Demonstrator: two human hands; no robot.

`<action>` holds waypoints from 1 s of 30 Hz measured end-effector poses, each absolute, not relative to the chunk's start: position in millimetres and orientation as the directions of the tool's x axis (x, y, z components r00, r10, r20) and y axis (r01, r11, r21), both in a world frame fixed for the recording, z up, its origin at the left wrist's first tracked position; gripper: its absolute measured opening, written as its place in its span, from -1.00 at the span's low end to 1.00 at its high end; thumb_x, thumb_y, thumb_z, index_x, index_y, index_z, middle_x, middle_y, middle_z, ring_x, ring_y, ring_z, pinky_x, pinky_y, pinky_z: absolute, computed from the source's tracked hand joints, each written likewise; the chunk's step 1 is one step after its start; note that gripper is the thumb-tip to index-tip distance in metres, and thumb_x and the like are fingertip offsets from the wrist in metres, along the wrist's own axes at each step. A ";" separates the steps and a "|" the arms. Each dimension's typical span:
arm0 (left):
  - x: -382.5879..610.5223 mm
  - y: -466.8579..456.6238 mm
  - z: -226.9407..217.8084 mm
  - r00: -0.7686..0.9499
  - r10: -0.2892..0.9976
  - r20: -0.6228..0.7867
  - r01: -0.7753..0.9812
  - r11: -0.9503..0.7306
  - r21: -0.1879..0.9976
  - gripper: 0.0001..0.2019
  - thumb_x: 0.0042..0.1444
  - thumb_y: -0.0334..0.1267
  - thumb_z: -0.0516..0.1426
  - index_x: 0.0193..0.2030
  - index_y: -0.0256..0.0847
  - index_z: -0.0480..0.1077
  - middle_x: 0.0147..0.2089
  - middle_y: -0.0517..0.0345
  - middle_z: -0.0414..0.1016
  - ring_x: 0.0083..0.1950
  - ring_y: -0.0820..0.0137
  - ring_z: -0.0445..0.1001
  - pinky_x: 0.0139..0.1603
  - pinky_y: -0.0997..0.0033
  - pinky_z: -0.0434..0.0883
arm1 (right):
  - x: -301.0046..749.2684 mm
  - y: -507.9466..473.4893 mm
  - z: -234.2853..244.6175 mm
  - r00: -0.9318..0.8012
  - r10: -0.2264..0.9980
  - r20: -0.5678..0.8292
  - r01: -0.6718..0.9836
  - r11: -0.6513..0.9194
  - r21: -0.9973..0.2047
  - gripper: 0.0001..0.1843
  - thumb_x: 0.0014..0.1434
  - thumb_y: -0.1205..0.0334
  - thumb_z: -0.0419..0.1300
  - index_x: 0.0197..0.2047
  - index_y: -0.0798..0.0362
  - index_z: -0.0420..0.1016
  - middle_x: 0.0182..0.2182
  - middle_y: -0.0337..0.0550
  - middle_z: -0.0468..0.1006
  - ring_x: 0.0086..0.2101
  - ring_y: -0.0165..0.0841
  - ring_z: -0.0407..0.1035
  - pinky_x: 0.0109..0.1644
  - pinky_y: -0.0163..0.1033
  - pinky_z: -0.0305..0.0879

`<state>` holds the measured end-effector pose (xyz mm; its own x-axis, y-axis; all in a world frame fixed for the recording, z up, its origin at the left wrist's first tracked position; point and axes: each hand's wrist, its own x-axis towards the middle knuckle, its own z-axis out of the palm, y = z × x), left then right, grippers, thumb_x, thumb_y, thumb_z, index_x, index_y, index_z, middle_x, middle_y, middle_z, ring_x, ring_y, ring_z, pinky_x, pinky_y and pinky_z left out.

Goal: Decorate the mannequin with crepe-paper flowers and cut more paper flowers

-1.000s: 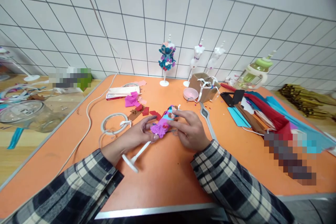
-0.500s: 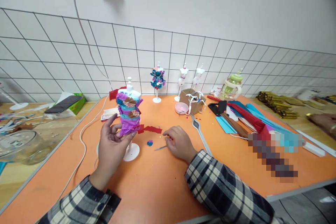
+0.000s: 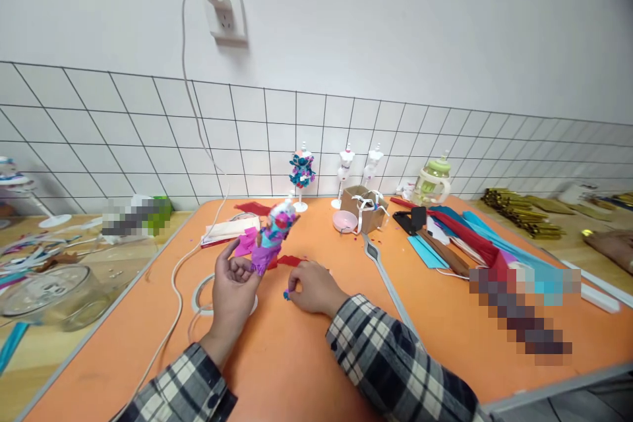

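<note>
My left hand is closed around the lower part of a miniature dress form, which leans to the right. Purple, light blue and pink crepe paper wraps its body, with brown pieces at the sides. My right hand is just right of it, low over the table, fingers pinched at a small blue-and-purple paper flower. Whether a tool is also in those fingers cannot be seen. Red paper strips lie behind my right hand. A magenta paper piece is behind my left hand.
Across the orange table stand a flower-covered dress form, two white dress forms, a pink bowl, a cardboard box and a bottle. Coloured paper lies right. A white cable and a tape roll are left.
The dress form has gone from upright to leaning right, lifted with my left hand. My right hand has moved left to the small flower. The pointed metal tool by it no longer shows. The view has shifted.
</note>
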<state>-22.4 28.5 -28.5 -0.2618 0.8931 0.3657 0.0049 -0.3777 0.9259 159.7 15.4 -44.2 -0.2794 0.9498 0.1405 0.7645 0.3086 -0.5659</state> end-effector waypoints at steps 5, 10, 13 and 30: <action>-20.7 26.5 -31.8 -0.170 0.928 0.332 0.059 -0.327 0.943 -0.43 -0.11 -0.23 0.28 0.10 -0.18 0.33 -0.40 0.34 0.34 -0.36 0.42 0.41 -0.23 0.46 0.39 | 179.1 11.8 -42.1 -0.180 0.974 0.136 0.660 0.222 -0.717 -0.95 0.09 0.28 0.32 -0.32 0.04 0.56 -0.34 -0.22 0.60 -0.28 -0.36 0.43 -0.20 -0.29 0.24; -30.2 31.7 -32.4 -0.063 0.977 0.205 0.188 -0.190 0.964 -0.79 -0.14 -0.16 0.30 -0.36 -0.18 0.47 -0.45 0.19 0.48 -0.34 0.23 0.43 -0.30 0.37 0.32 | 194.0 16.3 -41.8 -0.024 0.992 0.128 0.545 0.120 -0.830 -0.89 0.10 0.32 0.30 -0.25 0.07 0.53 -0.35 -0.25 0.58 -0.37 -0.42 0.39 -0.28 -0.33 0.24; -34.0 33.3 -30.4 0.007 0.990 0.138 0.200 -0.136 0.970 -0.80 -0.18 -0.14 0.31 -0.56 -0.17 0.41 -0.57 0.21 0.39 -0.39 0.22 0.37 -0.33 0.36 0.26 | 196.2 17.6 -42.2 -0.006 0.993 0.116 0.479 0.105 -0.871 -0.83 0.06 0.34 0.31 -0.21 0.06 0.54 -0.35 -0.25 0.59 -0.40 -0.44 0.37 -0.32 -0.35 0.24; -13.6 5.6 -24.6 0.493 0.865 -0.092 -0.196 0.213 0.957 -0.49 0.02 0.25 0.27 -0.37 -0.13 0.21 -0.60 0.44 0.07 -0.60 0.52 0.09 -0.51 0.48 0.26 | 194.6 9.8 -20.0 0.025 0.989 0.143 0.084 0.141 -0.986 -0.72 -0.04 0.06 0.36 -0.34 0.09 0.53 -0.39 -0.17 0.56 -0.48 -0.45 0.29 -0.40 -0.33 0.22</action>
<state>-13.6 5.6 -24.6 0.4929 0.8652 -0.0920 -0.1955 0.2132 0.9572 194.6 9.8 -20.0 0.0250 0.9894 0.1432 0.0843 0.1406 -0.9865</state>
